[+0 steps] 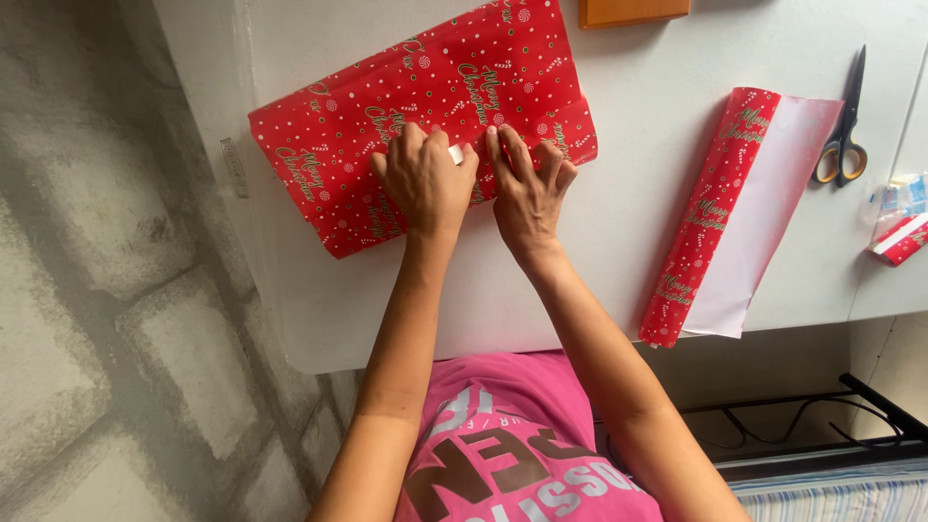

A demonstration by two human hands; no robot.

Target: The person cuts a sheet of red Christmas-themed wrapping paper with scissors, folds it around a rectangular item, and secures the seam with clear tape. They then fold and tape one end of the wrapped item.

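Note:
A box wrapped in red patterned gift paper [367,106] lies on the white table [619,145]. My left hand [423,179] presses down on the paper near its front edge, with a small piece of clear tape [456,154] by the fingertips. Beside it my right hand [527,188] lies flat with fingers spread on the same paper seam. The two hands almost touch. The seam under the hands is hidden.
A partly unrolled roll of the same red paper [706,217] lies to the right, white side showing. Scissors with yellow and black handles [844,130] sit at the far right. A tape dispenser [904,217] is at the right edge. A wooden object [633,10] sits at the top.

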